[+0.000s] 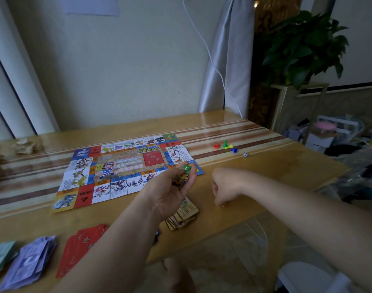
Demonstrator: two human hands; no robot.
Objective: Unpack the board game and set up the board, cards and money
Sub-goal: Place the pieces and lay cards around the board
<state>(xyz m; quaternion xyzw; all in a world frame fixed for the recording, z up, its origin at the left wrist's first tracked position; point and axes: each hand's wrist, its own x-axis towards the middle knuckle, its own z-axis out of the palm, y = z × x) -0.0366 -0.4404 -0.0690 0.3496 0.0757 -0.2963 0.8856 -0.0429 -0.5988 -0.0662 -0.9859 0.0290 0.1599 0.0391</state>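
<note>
The colourful game board (121, 172) lies flat on the wooden table (254, 166). My left hand (170, 189) holds a bunch of small coloured tokens (184, 173) just off the board's near right corner. My right hand (223, 187) is to the right of it, knuckles up and fingers curled down onto the tabletop; what they pinch is hidden. A yellow card stack (185, 214) sits under my left wrist. Red cards (79, 246) and purple money (30, 263) and teal money (1, 254) lie at the near left edge.
Several coloured pawns (226, 145) and a white die (245, 154) sit on the table to the right of the board. Crumpled paper (25, 145) lies at the far left. A potted plant (303, 47) and clutter stand beyond the right edge.
</note>
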